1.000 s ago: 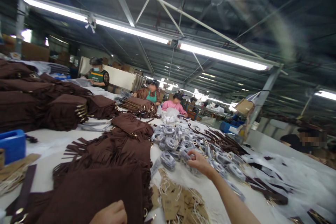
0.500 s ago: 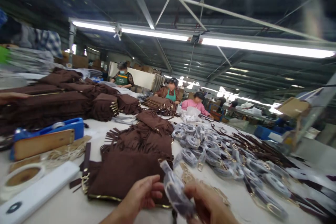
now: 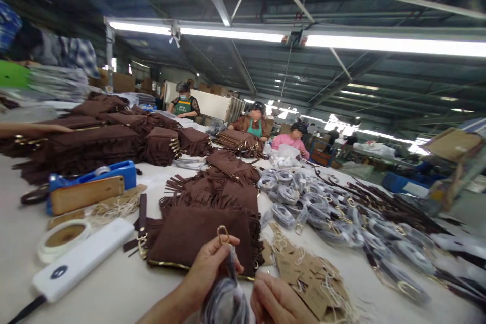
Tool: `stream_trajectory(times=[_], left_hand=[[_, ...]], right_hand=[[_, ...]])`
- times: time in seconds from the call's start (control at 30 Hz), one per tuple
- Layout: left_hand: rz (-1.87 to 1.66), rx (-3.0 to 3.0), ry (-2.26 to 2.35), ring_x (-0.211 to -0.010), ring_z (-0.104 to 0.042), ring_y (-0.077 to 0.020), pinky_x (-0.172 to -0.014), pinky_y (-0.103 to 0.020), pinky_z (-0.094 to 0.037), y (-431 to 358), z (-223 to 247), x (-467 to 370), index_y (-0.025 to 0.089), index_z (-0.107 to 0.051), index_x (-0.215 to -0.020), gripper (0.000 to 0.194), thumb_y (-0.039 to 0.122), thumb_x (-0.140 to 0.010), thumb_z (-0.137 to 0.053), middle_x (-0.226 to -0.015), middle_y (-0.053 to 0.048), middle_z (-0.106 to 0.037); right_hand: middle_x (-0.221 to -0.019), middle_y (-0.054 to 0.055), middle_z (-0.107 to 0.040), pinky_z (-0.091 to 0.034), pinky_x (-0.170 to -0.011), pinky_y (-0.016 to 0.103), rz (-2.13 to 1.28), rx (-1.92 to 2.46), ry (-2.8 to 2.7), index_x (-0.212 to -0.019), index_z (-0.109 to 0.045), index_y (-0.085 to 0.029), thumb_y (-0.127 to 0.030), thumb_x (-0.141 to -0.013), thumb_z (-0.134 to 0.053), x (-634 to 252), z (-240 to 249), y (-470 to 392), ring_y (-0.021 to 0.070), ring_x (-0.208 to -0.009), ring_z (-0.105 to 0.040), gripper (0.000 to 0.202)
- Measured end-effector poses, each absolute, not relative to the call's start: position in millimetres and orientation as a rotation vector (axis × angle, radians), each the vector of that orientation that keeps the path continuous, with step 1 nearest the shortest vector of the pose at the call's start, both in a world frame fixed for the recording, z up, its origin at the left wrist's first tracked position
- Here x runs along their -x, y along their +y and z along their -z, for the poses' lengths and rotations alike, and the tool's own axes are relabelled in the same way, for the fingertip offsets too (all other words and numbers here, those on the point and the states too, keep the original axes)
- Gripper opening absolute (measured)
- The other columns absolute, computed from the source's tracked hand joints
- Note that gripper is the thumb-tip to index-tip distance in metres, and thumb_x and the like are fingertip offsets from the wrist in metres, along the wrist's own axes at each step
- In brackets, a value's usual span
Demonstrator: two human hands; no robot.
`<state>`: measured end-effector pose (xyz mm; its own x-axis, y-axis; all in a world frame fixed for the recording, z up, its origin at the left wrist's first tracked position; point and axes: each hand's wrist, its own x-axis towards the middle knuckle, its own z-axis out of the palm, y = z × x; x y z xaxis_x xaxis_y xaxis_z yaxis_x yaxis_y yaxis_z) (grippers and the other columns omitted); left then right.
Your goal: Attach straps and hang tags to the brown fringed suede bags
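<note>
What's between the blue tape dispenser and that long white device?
The head view shows a gold slab, stringed tan tags and a roll of white tape there.

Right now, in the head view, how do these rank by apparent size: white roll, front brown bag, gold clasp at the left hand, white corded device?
Largest to smallest:
Front brown bag
White corded device
White roll
Gold clasp

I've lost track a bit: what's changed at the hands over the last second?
The right hand has come back from the pile of wrapped straps toward the body. A wrapped strap it carried is now pinched in the left hand, gold clasp up; whether the right still grips it is unclear. The front brown bag stayed lying on the table.
</note>
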<state>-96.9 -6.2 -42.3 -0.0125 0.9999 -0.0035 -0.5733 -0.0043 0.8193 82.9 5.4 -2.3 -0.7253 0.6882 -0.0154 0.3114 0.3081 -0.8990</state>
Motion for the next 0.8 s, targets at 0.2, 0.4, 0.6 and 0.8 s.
stream_trajectory(times=[0.2,0.4,0.6,0.8], left_hand=[[-1.358,-0.839,0.794,-0.056,-0.059,-0.0139,-0.059,-0.025,-0.041,-10,48,93,0.012,-0.062,-0.101,0.058,0.056,-0.066,-0.078,-0.06,0.002,-0.062],[-1.328,-1.086,0.822,-0.053,-0.053,-0.0118,-0.059,-0.025,-0.039,-11,43,84,0.012,-0.065,-0.083,0.045,0.056,-0.074,-0.072,-0.059,0.001,-0.057],[-1.256,-1.034,0.814,-0.052,-0.048,-0.01,-0.055,-0.023,-0.031,-16,32,89,0.014,-0.061,-0.077,0.042,0.053,-0.071,-0.075,-0.057,0.001,-0.058],[-1.148,-0.959,0.702,-0.066,-0.056,-0.015,-0.068,-0.025,-0.042,-22,28,93,0.012,-0.061,-0.068,0.044,0.053,-0.068,-0.077,-0.064,-0.004,-0.062]], right_hand=[[-0.053,-0.008,-0.04,-0.02,-0.04,0.021,-1.559,1.036,-1.844,-0.07,-0.048,-0.022,-0.078,-0.084,-0.038,-71,3,6,0.0079,-0.041,-0.026,0.059],[-0.06,-0.005,-0.053,-0.037,-0.057,0.025,-0.819,1.03,-2.068,-0.102,-0.066,-0.02,-0.048,-0.088,-0.058,-58,-15,25,0.014,-0.058,-0.05,0.033],[-0.062,-0.004,-0.059,-0.038,-0.059,0.022,-0.776,0.909,-2.185,-0.071,-0.061,-0.02,-0.034,-0.093,-0.048,-40,-35,32,0.0119,-0.06,-0.053,0.029],[-0.062,-0.003,-0.053,-0.038,-0.057,0.025,-0.832,0.976,-2.039,-0.071,-0.056,-0.021,-0.049,-0.093,-0.043,-39,-30,47,0.0147,-0.06,-0.05,0.038]])
